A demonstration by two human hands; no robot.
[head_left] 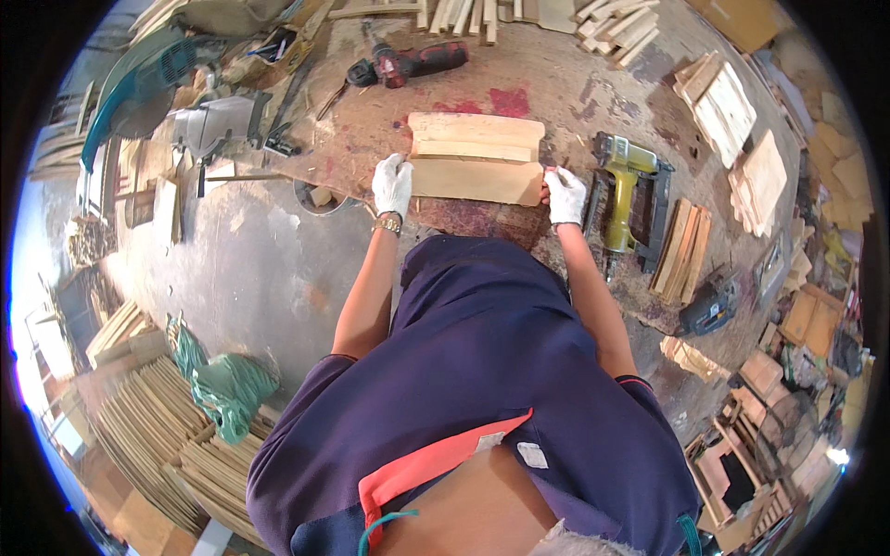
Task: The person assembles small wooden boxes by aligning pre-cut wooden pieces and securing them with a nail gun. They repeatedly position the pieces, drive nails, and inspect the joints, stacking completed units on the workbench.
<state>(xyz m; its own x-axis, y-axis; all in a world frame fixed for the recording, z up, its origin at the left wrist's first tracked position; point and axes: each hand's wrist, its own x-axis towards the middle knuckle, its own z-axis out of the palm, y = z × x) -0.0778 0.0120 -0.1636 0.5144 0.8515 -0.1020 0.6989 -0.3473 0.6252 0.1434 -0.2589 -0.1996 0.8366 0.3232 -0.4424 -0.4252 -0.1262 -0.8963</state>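
Upper centre of frame: flat wooden board [475,180] lies on stained workbench [556,83], slimmer wood strips [475,136] stacked just beyond it. Left hand [392,183], white glove, closed on board's left end. Right hand [565,195], white glove, grips board's right end. Yellow nail gun [626,190] just right of right hand. Red cordless drill [408,63] further up bench. Green sack [227,389] on floor, lower left.

The gloved hands [479,190] perhaps hide the wooden panel's [475,179] ends.

board [475,180] between both hands | nail gun [629,190] right | drill [408,63] behind
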